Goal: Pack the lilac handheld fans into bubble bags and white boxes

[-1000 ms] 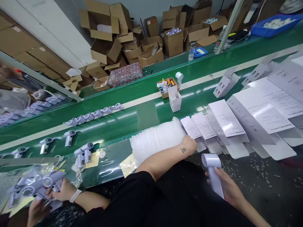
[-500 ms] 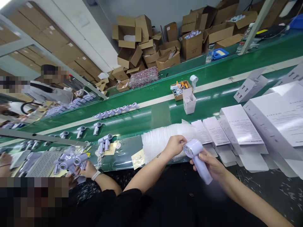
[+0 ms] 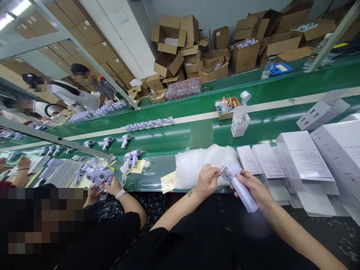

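A lavender handheld fan [image 3: 246,195] is in my right hand [image 3: 251,183], its round head up and left and its handle slanting down to the right. The fingers of that hand wrap around the neck just below the head. My left hand [image 3: 208,180] is at the front rim of the fan head, thumb and fingertips pinched together; whatever is between them is too small to make out. Just behind both hands lies a stack of clear bubble-wrap bags [image 3: 192,168] on the bench.
White printed boxes [image 3: 305,159] stand in a row at right. Beyond is a green conveyor [image 3: 174,140] with several fans, a carton of tools [image 3: 224,112] and a white box holding a fan [image 3: 240,123]. At left, a co-worker's hands [image 3: 112,186] hold more fans.
The view has shifted, moving the scene mostly rightward. My fan's face has turned further toward my left hand, whose pinched fingers are now at its rim. The co-worker's hands have shifted around the fans.
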Motion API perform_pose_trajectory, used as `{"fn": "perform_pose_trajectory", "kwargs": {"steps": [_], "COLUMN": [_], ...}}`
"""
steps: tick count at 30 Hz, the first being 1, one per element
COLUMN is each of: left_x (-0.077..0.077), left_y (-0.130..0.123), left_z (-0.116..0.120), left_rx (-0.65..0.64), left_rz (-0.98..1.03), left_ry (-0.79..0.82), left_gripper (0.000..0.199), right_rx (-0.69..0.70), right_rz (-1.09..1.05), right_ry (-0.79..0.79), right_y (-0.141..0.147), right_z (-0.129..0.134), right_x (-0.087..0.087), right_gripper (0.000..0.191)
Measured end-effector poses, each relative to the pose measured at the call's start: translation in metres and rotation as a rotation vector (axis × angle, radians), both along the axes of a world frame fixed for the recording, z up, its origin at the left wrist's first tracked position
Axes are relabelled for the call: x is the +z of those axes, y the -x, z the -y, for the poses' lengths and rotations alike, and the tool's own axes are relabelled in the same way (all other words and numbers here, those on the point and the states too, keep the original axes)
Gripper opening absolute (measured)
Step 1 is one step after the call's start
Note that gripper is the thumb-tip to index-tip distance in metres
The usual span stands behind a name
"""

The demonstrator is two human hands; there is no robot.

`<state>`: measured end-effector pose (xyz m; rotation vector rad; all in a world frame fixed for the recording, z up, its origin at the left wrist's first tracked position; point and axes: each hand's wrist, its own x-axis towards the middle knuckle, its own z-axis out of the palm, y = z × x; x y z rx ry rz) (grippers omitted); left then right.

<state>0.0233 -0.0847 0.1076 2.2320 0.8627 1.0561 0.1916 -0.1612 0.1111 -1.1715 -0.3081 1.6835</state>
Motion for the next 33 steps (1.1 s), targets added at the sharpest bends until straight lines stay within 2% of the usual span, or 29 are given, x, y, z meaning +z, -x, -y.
{"fn": "perform_pose_trajectory", "kwargs": {"steps": [3, 6, 7, 10, 11, 14, 16, 18, 21, 23, 26, 29, 30, 32, 33], "left_x": [0.002, -0.002, -0.004, -0.008, -0.008, 0.002, 0.015, 0.033, 0.063, 0.082, 0.098, 0.094, 0.088, 0.073, 0.065], "left_y": [-0.003, -0.003, -0.002, 0.0, 0.0, -0.006, -0.01, -0.011, -0.003, 0.007, 0.026, 0.03, 0.027, 0.019, 0.015], "left_z": [0.005, 0.006, 0.007, 0.011, 0.013, 0.015, 0.009, -0.001, -0.017, -0.025, -0.033, -0.036, -0.035, -0.032, -0.031], "left_rx": [-0.061, -0.227, -0.226, -0.093, -0.092, -0.15, -0.054, 0.055, 0.078, 0.047, -0.089, -0.276, -0.307, -0.283, -0.234], "left_rz": [-0.018, -0.132, -0.162, -0.179, -0.183, -0.186, -0.101, 0.008, 0.117, 0.184, 0.276, 0.175, 0.111, 0.041, 0.052], "left_ry": [-0.152, -0.343, -0.359, -0.317, -0.3, -0.172, 0.049, 0.304, 0.589, 0.668, 0.585, 0.448, 0.414, 0.383, 0.391], "left_gripper": [0.014, 0.018, 0.018, 0.017, 0.017, 0.016, 0.015, 0.013, 0.015, 0.02, 0.034, 0.079, 0.079, 0.055, 0.042], "right_rx": [-0.03, -0.052, -0.075, -0.139, -0.152, -0.151, -0.095, 0.02, 0.188, 0.195, 0.085, 0.052, 0.075, 0.073, 0.003], "right_rz": [0.011, -0.015, -0.02, -0.011, 0.002, 0.059, 0.115, 0.285, 0.693, 0.873, 0.853, 0.664, 0.638, 0.635, 0.647], "right_ry": [0.01, -0.024, -0.025, 0.062, 0.095, 0.156, 0.144, 0.081, -0.101, -0.229, -0.4, -0.519, -0.538, -0.517, -0.472], "right_y": [0.001, 0.0, 0.0, 0.005, 0.008, 0.012, 0.009, 0.0, -0.015, -0.02, -0.013, 0.006, 0.012, 0.018, 0.016], "right_z": [-0.001, -0.003, -0.003, -0.005, -0.005, -0.006, -0.005, -0.004, -0.006, -0.012, -0.021, -0.026, -0.025, -0.017, -0.009], "right_x": [0.006, 0.009, 0.009, 0.007, 0.006, 0.006, 0.015, 0.031, 0.064, 0.084, 0.102, 0.103, 0.101, 0.093, 0.087], "right_gripper": [0.057, 0.049, 0.042, 0.026, 0.023, 0.018, 0.019, 0.021, 0.029, 0.031, 0.028, 0.026, 0.026, 0.026, 0.025]}}
